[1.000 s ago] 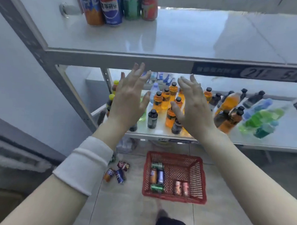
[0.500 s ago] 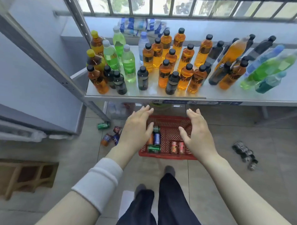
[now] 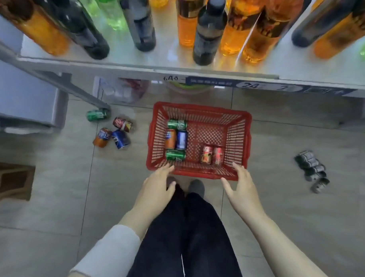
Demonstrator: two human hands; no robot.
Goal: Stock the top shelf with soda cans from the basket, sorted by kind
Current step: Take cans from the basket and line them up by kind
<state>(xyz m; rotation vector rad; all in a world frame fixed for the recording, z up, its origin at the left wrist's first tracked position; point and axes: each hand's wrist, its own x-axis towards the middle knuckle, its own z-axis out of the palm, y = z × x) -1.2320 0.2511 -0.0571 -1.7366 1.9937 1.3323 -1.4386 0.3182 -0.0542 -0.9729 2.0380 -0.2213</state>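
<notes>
The clear plastic drink bottles on the grey metal shelf are cut off at the top of the view, and their labels are blurred. A dark cluster of cans on the tiled floor at right is too blurred to identify.

The red plastic lattice basket stands on the floor below the shelf. It holds six cylindrical metal soda cans, all lying flat: two green, one orange, one blue, two red.

The left hand and the right hand are both empty with fingers extended. Their fingertips are at the near corners of the basket. Contact with the rim cannot be confirmed.
</notes>
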